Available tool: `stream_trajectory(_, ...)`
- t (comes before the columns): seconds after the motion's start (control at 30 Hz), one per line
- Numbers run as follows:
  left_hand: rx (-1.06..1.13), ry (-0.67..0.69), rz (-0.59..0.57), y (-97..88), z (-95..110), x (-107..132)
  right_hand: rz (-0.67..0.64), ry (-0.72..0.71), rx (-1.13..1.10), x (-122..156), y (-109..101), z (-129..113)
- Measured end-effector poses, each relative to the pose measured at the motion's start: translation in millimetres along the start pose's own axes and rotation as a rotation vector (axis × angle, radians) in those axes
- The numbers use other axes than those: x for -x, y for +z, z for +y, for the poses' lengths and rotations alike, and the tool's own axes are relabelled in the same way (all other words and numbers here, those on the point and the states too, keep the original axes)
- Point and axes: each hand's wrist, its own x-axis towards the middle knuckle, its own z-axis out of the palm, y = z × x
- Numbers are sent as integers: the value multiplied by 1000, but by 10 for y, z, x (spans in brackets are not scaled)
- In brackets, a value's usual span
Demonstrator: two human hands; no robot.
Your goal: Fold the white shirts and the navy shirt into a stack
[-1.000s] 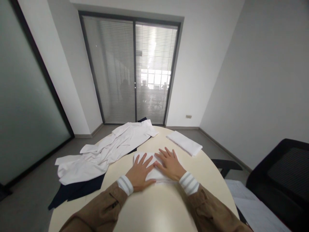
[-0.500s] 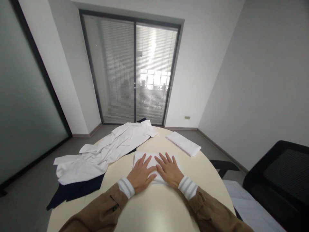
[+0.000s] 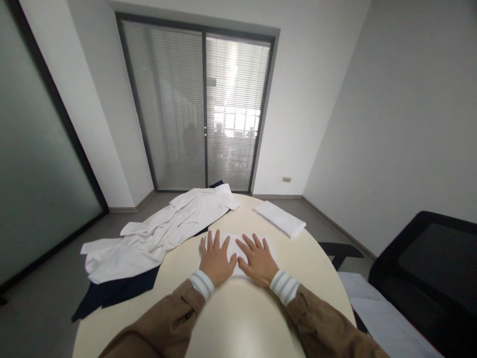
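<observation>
A folded white garment [image 3: 234,244] lies on the round cream table [image 3: 246,318] in front of me. My left hand [image 3: 215,259] rests flat on its left half, fingers spread and pointing away. Beside it, my right hand [image 3: 256,258] lies flat on the right half with fingers apart. Both palms press on the cloth and hold nothing. Brown sleeves with striped cuffs cover my forearms.
An unfolded white shirt [image 3: 160,228] sprawls over the table's left side on top of a dark navy garment [image 3: 115,291] that hangs off the edge. Another folded white cloth [image 3: 280,219] sits at the far right. A black chair [image 3: 428,268] stands to the right.
Both hands slid a little toward the left on the folded garment, and the left hand turned to point straight away. The head view shifted slightly.
</observation>
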Motion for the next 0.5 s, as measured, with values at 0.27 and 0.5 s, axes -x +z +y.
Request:
stream_trajectory(0.27, 106, -57, -154, 1, -137, -50, 45, 135, -7, -69, 93, 47)
stream_trajectory(0.5, 160, -191, 68, 142, -305, -32, 140, 298, -60, -90, 78, 228)
